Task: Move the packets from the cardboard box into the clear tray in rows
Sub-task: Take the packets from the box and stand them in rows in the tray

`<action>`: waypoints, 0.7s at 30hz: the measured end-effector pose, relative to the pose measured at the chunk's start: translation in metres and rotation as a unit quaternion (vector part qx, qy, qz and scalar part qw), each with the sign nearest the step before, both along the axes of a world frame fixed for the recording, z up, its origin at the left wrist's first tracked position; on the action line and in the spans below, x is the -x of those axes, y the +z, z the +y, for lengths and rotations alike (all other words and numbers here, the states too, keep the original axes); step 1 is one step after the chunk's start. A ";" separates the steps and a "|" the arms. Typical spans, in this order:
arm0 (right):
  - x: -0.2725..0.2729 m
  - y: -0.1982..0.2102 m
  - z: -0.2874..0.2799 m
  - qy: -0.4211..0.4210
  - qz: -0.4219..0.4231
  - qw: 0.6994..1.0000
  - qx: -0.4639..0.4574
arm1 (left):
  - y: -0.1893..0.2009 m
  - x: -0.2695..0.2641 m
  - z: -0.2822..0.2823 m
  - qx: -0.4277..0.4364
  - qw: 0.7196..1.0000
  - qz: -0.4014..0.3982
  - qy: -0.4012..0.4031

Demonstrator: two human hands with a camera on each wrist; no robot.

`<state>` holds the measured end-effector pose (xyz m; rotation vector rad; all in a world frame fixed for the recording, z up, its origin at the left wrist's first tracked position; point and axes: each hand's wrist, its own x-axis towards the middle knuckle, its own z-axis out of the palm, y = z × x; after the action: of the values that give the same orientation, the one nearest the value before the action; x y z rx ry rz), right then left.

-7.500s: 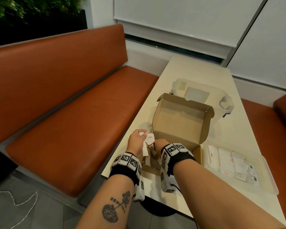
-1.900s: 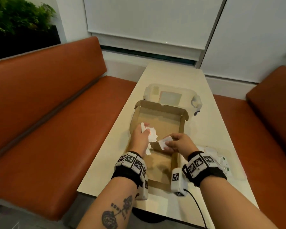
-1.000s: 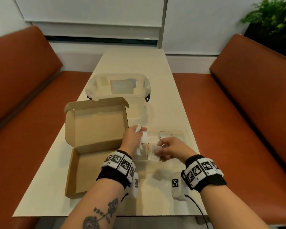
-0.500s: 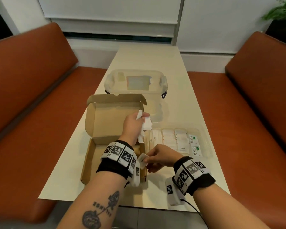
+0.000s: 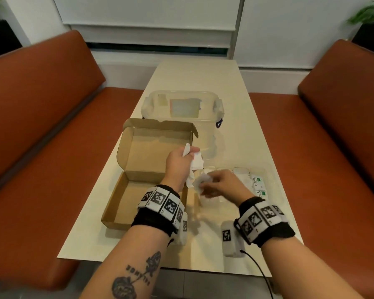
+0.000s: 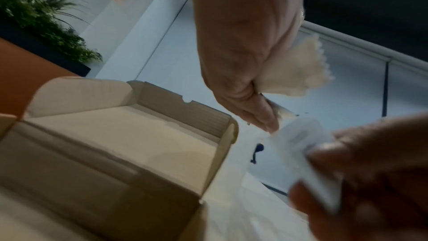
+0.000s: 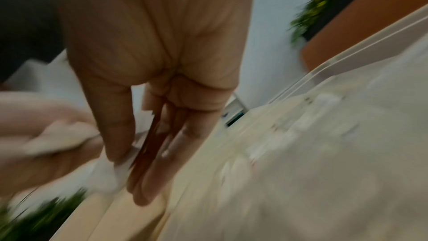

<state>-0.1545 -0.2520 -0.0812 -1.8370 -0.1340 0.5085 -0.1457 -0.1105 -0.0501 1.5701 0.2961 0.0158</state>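
Observation:
The open cardboard box (image 5: 143,186) lies on the table's left half; its floor (image 6: 120,135) shows no packets. My left hand (image 5: 181,162) is raised over the box's right edge and grips a bunch of white packets (image 5: 195,164), whose serrated ends (image 6: 298,69) fan out past the palm. My right hand (image 5: 219,184) hovers over the clear tray (image 5: 274,186) and pinches one white packet (image 5: 201,182) between thumb and fingers (image 7: 120,135). Rows of packets, some with green "Stevia" print (image 5: 258,183), lie in the tray.
A clear lidded storage tub (image 5: 181,108) stands behind the box. Orange bench seats (image 5: 41,147) flank the table (image 5: 225,83) on both sides. A black cable (image 5: 259,270) runs off the near table edge from my right wrist.
My right hand has risen from near the box's right wall to over the tray's left part, with one packet in it. The left hand holds its bunch in the same place.

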 end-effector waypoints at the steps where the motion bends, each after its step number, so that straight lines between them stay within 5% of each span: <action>1: -0.003 0.005 -0.012 -0.043 -0.014 0.999 -0.023 | -0.001 0.000 -0.005 0.003 1.000 0.000 -0.003; 4: -0.011 0.009 -0.048 -0.148 -0.034 0.988 -0.036 | -0.004 0.000 -0.026 0.005 1.000 0.001 -0.013; 7: -0.016 -0.002 -0.077 -0.185 -0.067 0.979 0.047 | -0.009 0.003 -0.048 -0.008 0.999 0.000 -0.031; 13: -0.020 -0.022 -0.111 -0.160 -0.102 0.953 0.235 | -0.029 0.016 -0.067 -0.046 0.998 0.007 -0.037; 21: -0.027 -0.035 -0.107 -0.063 -0.139 0.934 0.324 | -0.043 0.018 -0.071 0.006 0.999 0.023 0.021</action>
<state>-0.1270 -0.3592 -0.1159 -2.5439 -0.0357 0.2030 -0.1633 -0.1819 -0.0928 1.5533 0.3656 0.0111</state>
